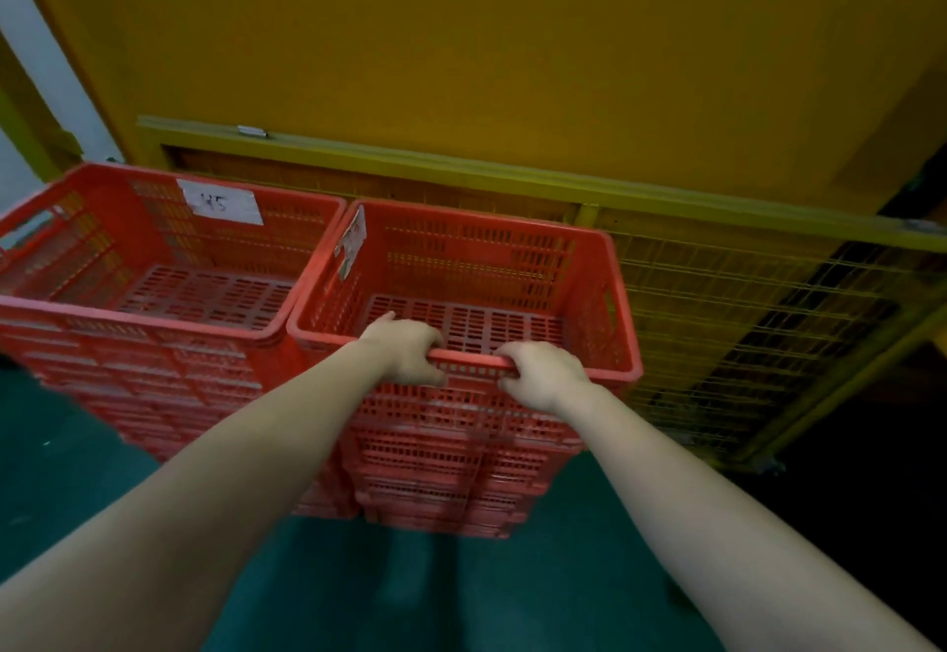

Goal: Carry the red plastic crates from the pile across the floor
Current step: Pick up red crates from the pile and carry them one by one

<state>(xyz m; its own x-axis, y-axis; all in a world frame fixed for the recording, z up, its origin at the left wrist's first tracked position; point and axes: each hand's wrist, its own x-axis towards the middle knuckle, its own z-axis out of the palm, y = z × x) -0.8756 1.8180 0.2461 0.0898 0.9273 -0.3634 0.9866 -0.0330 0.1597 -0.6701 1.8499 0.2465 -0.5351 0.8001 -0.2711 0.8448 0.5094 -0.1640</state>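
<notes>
While the left hand [407, 351] and right hand [543, 374] curl their fingers over its near rim, the empty slatted red crate [476, 251] tops a nested stack on the green floor [512, 600]. A second crate stack [153, 369] sits against its left side, a yellow mesh cage [743, 318] stands just behind and to its right, and open floor lies on the near side.

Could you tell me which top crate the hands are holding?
The right crate: left hand and right hand grip its near rim; the left crate is untouched.
</notes>
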